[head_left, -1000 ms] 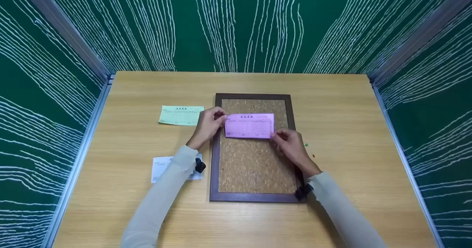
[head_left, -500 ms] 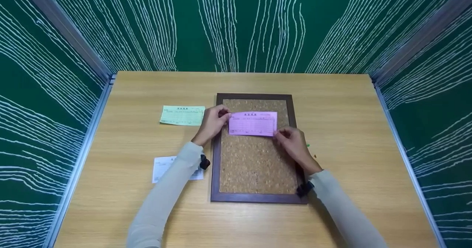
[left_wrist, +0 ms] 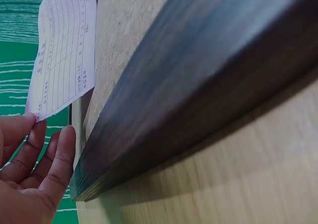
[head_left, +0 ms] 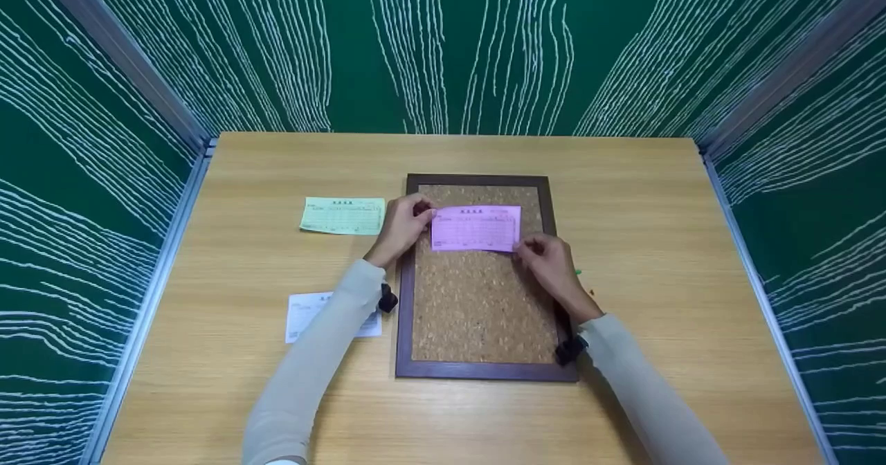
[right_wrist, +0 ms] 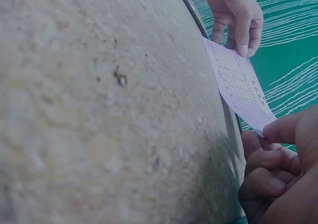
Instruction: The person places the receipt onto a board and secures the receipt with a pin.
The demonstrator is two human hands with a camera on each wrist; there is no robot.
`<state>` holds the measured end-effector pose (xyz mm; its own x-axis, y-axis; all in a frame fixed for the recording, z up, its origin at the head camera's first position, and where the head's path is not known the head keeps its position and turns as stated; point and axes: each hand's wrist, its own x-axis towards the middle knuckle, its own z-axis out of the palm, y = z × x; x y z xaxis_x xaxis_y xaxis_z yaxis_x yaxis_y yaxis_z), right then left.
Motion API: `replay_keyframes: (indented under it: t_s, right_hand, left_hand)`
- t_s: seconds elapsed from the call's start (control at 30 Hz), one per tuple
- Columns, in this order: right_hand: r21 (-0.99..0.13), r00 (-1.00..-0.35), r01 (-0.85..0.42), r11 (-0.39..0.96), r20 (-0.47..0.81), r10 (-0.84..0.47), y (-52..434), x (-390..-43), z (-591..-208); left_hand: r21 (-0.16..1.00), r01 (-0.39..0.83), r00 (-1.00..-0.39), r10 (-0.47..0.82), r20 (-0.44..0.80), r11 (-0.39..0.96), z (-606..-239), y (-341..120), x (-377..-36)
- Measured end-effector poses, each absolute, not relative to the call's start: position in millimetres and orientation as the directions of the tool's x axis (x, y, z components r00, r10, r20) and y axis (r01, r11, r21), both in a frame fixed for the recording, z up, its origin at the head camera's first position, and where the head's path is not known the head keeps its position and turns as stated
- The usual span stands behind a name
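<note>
A pink printed form slip (head_left: 476,228) is stretched out over the upper part of a framed cork board (head_left: 484,313). My left hand (head_left: 401,226) pinches its upper left corner between thumb and fingers. At the lower right corner, my right hand (head_left: 550,264) pinches it the same way. In the left wrist view the slip (left_wrist: 64,45) bends slightly, with the left thumb on its corner and the other fingers (left_wrist: 62,159) spread below. From the right wrist, the slip (right_wrist: 241,85) spans between both hands, and the remaining right fingers (right_wrist: 266,179) are curled under.
A green form slip (head_left: 339,216) lies on the wooden table (head_left: 623,195) left of the board. Nearer the front is a white slip (head_left: 304,313), partly covered by the left sleeve. Small green and brown bits (head_left: 579,272) lie right of the board. Green walls with white lines enclose the table.
Both hands have carried the pink slip a little up the cork board and slightly right. The board and the other slips stay where they were.
</note>
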<state>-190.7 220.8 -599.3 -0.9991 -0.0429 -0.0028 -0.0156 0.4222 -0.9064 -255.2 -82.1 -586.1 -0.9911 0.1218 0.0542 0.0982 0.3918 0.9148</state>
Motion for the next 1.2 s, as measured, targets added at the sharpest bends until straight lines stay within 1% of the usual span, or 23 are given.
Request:
replay_keyframes:
  t_s: [0.43,0.6,0.77,0.97,1.2]
  right_hand:
    - [-0.915,-1.0,0.003,0.404,-0.011,-0.017,218.2,-193.7,-604.7]
    - [-0.881,-1.0,-0.02,0.473,0.027,0.008,218.3,-197.0,-604.7]
    - [-0.841,-0.999,-0.028,0.54,0.042,0.013,216.9,-199.0,-602.6]
    - [-0.813,-0.999,-0.011,0.582,0.031,0.024,217.5,-200.2,-601.9]
    - [-0.786,-0.999,-0.01,0.619,0.033,0.025,216.3,-203.9,-602.5]
  left_hand:
    - [0.899,0.107,-0.988,0.146,0.049,0.424,-590.9,-77.7,-262.0]
    - [0.873,0.146,-0.983,0.17,0.074,0.466,-592.7,-74.4,-269.6]
    - [0.872,0.152,-0.981,0.179,0.075,0.466,-593.6,-73.6,-272.8]
    - [0.868,0.155,-0.979,0.191,0.071,0.471,-594.4,-72.8,-275.7]
    - [0.841,0.15,-0.981,0.186,0.06,0.52,-595.9,-71.9,-282.1]
